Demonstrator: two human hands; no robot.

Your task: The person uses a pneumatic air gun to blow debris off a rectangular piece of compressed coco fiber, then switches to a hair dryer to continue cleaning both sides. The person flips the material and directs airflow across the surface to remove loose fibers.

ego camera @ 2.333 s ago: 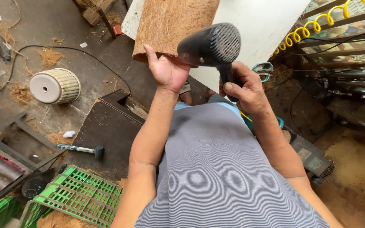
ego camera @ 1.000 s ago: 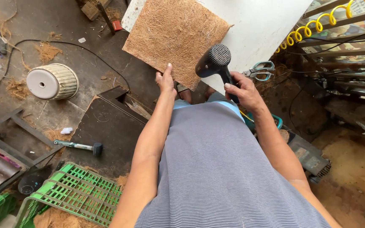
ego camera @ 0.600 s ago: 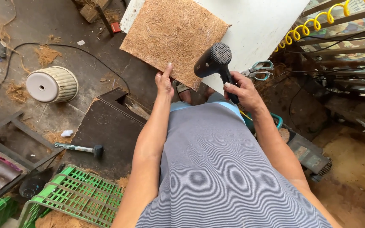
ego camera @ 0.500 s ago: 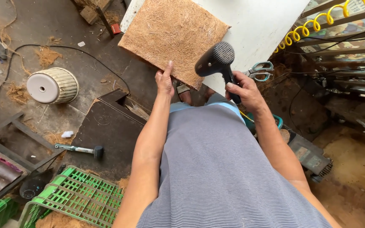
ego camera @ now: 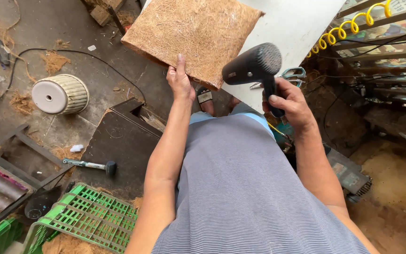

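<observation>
A square brown coir fibre mat [ego camera: 196,33] lies tilted over the edge of a white table top [ego camera: 292,28]. My left hand [ego camera: 179,80] grips the mat's near edge, thumb on top. My right hand [ego camera: 290,101] holds a black hair dryer [ego camera: 254,66] by its handle, the barrel lying level beside the mat's near right corner. The barrel's grilled end faces right, away from the mat.
Scissors [ego camera: 292,74] lie on the table edge behind the dryer. A yellow coiled hose [ego camera: 353,21] hangs on wooden shelving at right. On the floor at left: a white spool [ego camera: 59,94], a hammer [ego camera: 90,164], a green plastic crate [ego camera: 83,218], a dark board [ego camera: 118,141], scattered fibre.
The mat has come down from upright to lie flatter on the table. My left hand shifted to its near edge. The dryer dropped and turned sideways.
</observation>
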